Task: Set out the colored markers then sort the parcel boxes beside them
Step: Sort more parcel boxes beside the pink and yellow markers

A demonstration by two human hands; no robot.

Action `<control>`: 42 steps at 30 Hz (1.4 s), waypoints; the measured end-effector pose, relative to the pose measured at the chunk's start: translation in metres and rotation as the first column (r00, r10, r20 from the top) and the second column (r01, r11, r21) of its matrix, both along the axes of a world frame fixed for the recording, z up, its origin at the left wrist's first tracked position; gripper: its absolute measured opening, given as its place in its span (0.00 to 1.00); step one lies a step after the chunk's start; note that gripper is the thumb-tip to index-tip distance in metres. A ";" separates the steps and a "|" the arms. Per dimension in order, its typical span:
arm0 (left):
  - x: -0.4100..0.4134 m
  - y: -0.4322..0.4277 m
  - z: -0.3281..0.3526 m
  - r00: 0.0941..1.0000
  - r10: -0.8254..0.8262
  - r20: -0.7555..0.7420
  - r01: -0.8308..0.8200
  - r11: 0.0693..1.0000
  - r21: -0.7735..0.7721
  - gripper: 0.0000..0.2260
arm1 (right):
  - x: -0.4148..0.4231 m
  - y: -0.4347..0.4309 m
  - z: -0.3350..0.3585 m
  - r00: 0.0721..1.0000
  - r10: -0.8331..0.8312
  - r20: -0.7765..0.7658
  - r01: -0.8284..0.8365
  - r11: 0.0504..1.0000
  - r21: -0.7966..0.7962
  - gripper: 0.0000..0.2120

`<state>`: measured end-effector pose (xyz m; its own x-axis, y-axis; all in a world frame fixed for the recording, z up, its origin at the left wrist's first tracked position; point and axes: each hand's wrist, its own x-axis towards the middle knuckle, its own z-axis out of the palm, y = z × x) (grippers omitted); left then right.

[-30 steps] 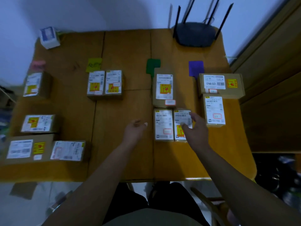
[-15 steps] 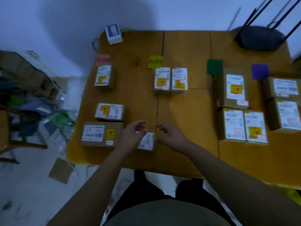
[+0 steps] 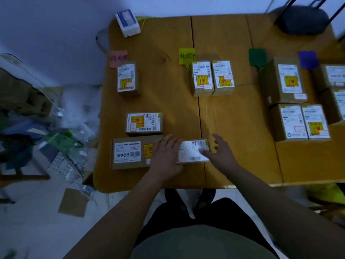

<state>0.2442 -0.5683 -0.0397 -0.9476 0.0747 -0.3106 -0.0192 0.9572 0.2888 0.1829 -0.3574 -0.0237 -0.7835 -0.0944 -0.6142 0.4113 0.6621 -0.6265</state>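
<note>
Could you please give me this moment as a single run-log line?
phase: sorting | left hand: on parcel box | right hand: touching same box | markers: pink, yellow, green, purple out

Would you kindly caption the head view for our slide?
Both hands close on a small parcel box at the table's near edge.

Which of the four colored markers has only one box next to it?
The pink marker, at the table's far left. A single box lies just below it, while the yellow marker has two boxes, and the green and purple ones have several.
</note>
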 end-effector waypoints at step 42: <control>-0.044 0.009 0.098 0.644 0.615 0.455 -0.534 -0.065 0.843 0.10 | -0.070 -0.029 0.090 0.992 -0.110 0.059 0.123 0.786 -0.606 0.23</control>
